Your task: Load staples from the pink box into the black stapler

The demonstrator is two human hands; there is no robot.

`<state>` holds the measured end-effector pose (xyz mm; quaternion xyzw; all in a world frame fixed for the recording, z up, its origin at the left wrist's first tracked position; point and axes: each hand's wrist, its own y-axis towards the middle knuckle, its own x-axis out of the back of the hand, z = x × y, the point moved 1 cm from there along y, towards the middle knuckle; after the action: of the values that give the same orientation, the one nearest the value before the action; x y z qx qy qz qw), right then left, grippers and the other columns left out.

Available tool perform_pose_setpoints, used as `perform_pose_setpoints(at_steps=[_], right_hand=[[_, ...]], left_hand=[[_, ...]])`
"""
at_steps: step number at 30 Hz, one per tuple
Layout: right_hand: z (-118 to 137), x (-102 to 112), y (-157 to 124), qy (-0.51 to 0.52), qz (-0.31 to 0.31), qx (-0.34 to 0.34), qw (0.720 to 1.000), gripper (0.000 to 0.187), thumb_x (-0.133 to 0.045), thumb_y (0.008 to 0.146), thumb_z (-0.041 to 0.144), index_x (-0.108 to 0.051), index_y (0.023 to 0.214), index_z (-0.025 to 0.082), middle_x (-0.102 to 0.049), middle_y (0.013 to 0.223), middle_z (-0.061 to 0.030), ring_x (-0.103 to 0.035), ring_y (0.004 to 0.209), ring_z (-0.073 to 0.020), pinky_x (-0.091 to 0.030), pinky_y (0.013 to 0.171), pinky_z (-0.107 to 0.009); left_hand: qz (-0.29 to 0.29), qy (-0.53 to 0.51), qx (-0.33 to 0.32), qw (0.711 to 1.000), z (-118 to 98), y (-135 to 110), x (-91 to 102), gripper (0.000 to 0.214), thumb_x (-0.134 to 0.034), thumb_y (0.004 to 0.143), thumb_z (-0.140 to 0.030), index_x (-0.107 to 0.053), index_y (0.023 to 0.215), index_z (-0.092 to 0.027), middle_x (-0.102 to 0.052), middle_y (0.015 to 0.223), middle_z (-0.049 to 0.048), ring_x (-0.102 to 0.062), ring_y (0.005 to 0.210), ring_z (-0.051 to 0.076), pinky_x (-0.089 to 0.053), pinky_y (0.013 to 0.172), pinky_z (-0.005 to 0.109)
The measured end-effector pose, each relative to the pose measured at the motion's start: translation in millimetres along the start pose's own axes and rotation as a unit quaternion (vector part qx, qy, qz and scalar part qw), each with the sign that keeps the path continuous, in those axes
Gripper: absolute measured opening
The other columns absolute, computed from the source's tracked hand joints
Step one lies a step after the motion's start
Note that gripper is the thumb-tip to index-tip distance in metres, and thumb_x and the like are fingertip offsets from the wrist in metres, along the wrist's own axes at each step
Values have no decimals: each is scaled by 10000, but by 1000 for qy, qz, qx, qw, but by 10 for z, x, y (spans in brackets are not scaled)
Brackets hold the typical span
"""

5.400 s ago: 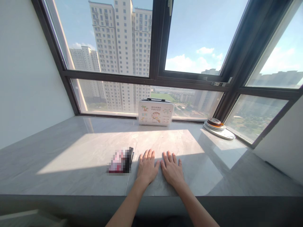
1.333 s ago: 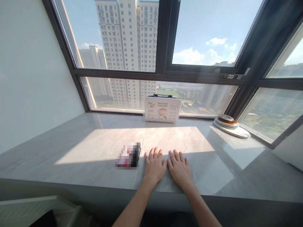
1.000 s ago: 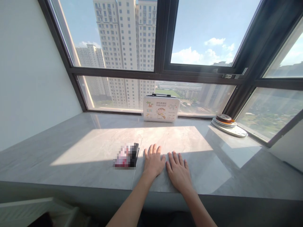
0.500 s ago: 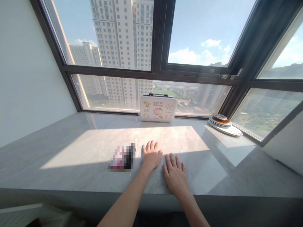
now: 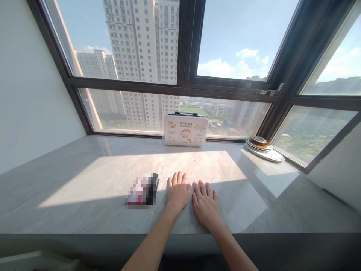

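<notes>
My left hand (image 5: 179, 191) lies flat on the marble-look windowsill (image 5: 93, 218), palm down with its fingers stretched out. Beside it, my right hand (image 5: 205, 204) rests the same way, fingers slightly spread. Neither holds anything. Just left of my left hand sits a pixelated pink, white and black object (image 5: 141, 190); its kind cannot be made out. Beyond both hands, a white carry case (image 5: 185, 130) with cartoon prints and a dark handle stands upright by the window.
Several stacked plates (image 5: 262, 148) sit in the far right corner by the glass. A dark window frame (image 5: 184, 90) runs along the back, and a white wall (image 5: 36, 94) closes the left side. The sill's front edge (image 5: 93, 234) is near me.
My right hand has shifted slightly left and away from me, closer to level with my left hand. The camera view has moved a little. Both hands stay flat.
</notes>
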<state>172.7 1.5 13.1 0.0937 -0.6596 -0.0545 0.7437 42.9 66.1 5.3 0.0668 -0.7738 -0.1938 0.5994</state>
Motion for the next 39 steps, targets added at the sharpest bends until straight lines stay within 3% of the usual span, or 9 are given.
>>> perform_pose_setpoints(at_steps=[18,23,25,27,29,31,34,37,39], right_hand=[[7,-70,196,-19,-3,4,1000,557,-275,1035,389,-283,1584,296,-220,1663,-101,-133,1524,-338,-141,1160,-592],[51,-22,292,44,3,-29,999,528,-303,1026,454,-417,1519,301,-289,1638,-93,-156,1522,-333,-128,1171,-600],[193,21,395,111,13,-41,993,506,-314,1021,483,-509,1447,293,-403,1575,-95,-255,1491,-319,-176,1171,-578],[457,64,515,200,25,-12,979,505,-336,1013,511,-531,1416,278,-522,1470,-99,-432,1384,-279,-303,1134,-488],[811,96,623,292,47,37,954,563,-402,985,574,-477,1443,256,-578,1377,-105,-602,1162,-230,-453,979,-365],[1172,115,703,330,60,59,940,629,-482,936,631,-462,1423,234,-596,1308,-110,-648,999,-211,-494,842,-320],[1536,147,781,312,56,70,946,628,-609,860,624,-511,1319,207,-598,1242,-112,-634,989,-226,-483,802,-311],[1530,227,822,286,74,104,950,502,-652,845,490,-565,1239,191,-608,1195,-105,-625,967,-226,-473,785,-308],[1335,314,814,278,86,141,946,441,-681,810,373,-613,1213,207,-626,1158,-82,-621,961,-219,-469,795,-300]], left_hand=[[1,-27,-41,999,-57,-503,307,504,-293,1033,-399,-415,1513,-309,-375,1606,47,-236,1507,286,-140,1226,587],[14,-34,-45,998,-53,-617,373,521,-305,1030,-412,-392,1532,-299,-348,1622,44,-220,1517,300,-147,1234,585],[26,-39,-58,997,-46,-696,421,548,-323,1027,-436,-346,1557,-300,-336,1629,45,-208,1523,311,-157,1236,587],[40,-50,-85,994,-32,-815,481,574,-349,1021,-456,-305,1575,-311,-339,1628,36,-208,1524,321,-164,1237,591],[61,-72,-108,990,-8,-967,550,579,-384,1013,-452,-305,1573,-331,-371,1612,16,-244,1514,311,-173,1249,569],[86,-104,-112,984,25,-1123,635,576,-430,1000,-442,-332,1561,-353,-426,1580,-5,-320,1483,284,-203,1262,513],[114,-169,-112,973,80,-1283,824,528,-489,977,-435,-441,1500,-375,-526,1504,-9,-453,1397,262,-307,1232,440],[121,-253,-74,957,151,-1307,1054,321,-426,1003,-357,-674,1207,-352,-709,1221,12,-638,1134,223,-504,1015,368],[102,-285,-16,953,217,-1264,1158,359,-355,1027,-331,-706,957,-300,-735,978,15,-674,920,193,-542,816,325]])
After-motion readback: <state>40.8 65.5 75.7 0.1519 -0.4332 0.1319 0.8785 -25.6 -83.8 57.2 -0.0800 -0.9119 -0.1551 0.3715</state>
